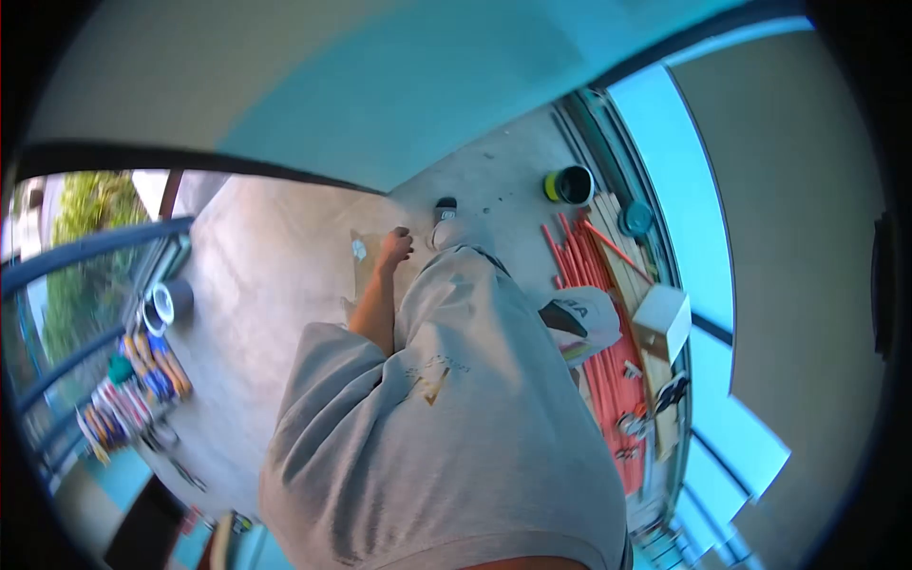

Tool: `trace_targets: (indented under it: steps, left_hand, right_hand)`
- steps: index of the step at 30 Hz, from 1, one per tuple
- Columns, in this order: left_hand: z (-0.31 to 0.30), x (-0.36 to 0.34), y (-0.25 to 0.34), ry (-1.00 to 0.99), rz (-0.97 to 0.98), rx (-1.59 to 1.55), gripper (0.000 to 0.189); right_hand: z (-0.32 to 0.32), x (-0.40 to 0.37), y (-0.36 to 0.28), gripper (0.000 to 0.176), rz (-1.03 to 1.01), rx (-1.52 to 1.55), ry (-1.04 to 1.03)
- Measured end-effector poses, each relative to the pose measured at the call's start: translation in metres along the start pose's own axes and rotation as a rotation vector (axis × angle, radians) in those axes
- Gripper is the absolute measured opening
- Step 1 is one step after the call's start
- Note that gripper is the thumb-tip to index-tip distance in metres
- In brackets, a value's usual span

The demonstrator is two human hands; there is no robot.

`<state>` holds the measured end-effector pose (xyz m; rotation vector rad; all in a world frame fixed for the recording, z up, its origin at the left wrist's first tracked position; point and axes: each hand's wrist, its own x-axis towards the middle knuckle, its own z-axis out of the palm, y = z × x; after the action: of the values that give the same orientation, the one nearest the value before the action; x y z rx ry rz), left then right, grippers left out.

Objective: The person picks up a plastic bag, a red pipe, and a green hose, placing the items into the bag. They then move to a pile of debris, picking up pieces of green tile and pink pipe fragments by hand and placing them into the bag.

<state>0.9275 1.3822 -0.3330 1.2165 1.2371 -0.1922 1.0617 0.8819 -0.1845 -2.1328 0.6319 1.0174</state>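
My left hand [395, 247] hangs low in front of the left side of my grey shirt [465, 408], over the pale floor. Its fingers are loosely bent and slightly apart, with nothing visible between them. Beside it lies a flat brown piece [362, 275] with a small white patch. One dark shoe [446, 204] shows just beyond the hand. My right hand is not visible. On the right side of my body is a white bag-like item [597, 321] with dark lettering, partly hidden by the shirt.
Orange-red pipes [600, 380], wooden boards [655, 380], a white box [663, 321] and a dark bucket [573, 185] line the right side. Rolls [173, 302] and bundled supplies [157, 366] sit by the left railing [95, 249]. A large panel [380, 95] spans the top.
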Motion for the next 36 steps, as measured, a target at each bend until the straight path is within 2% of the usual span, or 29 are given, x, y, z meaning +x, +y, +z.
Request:
trace_targets:
  steps: [4, 7, 10, 11, 13, 15, 19, 23, 25, 26, 28, 30, 32, 33, 35, 36]
  left_hand:
    - [0.000, -0.011, -0.004, 0.009, 0.055, 0.178, 0.047]
    - [-0.010, -0.013, -0.041, 0.179, 0.306, 0.406, 0.045]
    - [-0.036, -0.043, -0.056, 0.249, -0.013, -0.057, 0.046]
    - [-0.044, -0.053, -0.064, 0.285, -0.059, -0.167, 0.046]
    - [-0.051, -0.077, -0.085, 0.328, -0.138, -0.185, 0.045]
    - [-0.057, -0.092, -0.090, 0.371, -0.174, -0.242, 0.045]
    - [-0.044, -0.145, -0.117, 0.447, -0.126, -0.356, 0.045]
    - [-0.028, -0.203, -0.169, 0.476, -0.184, -0.451, 0.046]
    - [-0.024, -0.216, -0.208, 0.533, -0.221, -0.474, 0.047]
    - [-0.020, -0.224, -0.231, 0.571, -0.245, -0.474, 0.047]
    - [-0.016, -0.242, -0.264, 0.572, -0.322, -0.348, 0.047]
    - [-0.012, -0.250, -0.275, 0.561, -0.370, -0.320, 0.046]
    - [-0.015, -0.254, -0.276, 0.554, -0.396, -0.382, 0.045]
    - [-0.016, -0.240, -0.298, 0.572, -0.330, -0.321, 0.044]
    - [-0.021, -0.202, -0.347, 0.599, -0.204, -0.188, 0.043]
    - [-0.025, -0.203, -0.341, 0.630, -0.191, -0.171, 0.043]
  right_hand:
    - [0.002, 0.027, -0.041, 0.017, -0.051, -0.142, -0.095]
    - [0.014, 0.047, -0.077, 0.017, -0.097, -0.242, -0.169]
    - [0.026, 0.062, -0.103, 0.017, -0.150, -0.322, -0.221]
    - [0.029, 0.067, -0.108, 0.017, -0.167, -0.346, -0.236]
    - [0.035, 0.075, -0.113, 0.017, -0.206, -0.378, -0.261]
    - [0.042, 0.081, -0.120, 0.017, -0.246, -0.407, -0.296]
    - [0.047, 0.094, -0.121, 0.017, -0.333, -0.471, -0.355]
    - [0.055, 0.095, -0.113, 0.018, -0.467, -0.498, -0.410]
    - [0.063, 0.089, -0.118, 0.018, -0.416, -0.522, -0.407]
    - [0.066, 0.079, -0.123, 0.018, -0.301, -0.536, -0.387]
    - [0.055, 0.132, -0.098, 0.020, -0.753, -0.764, -0.532]
    - [0.055, 0.133, -0.099, 0.022, -0.822, -0.802, -0.538]
    - [0.072, 0.099, -0.117, 0.023, -0.567, -0.694, -0.446]
    - [0.083, 0.071, -0.133, 0.023, -0.474, -0.662, -0.409]
    - [0.099, 0.060, -0.144, 0.023, -0.417, -0.689, -0.393]
    - [0.107, 0.056, -0.148, 0.022, -0.393, -0.696, -0.393]
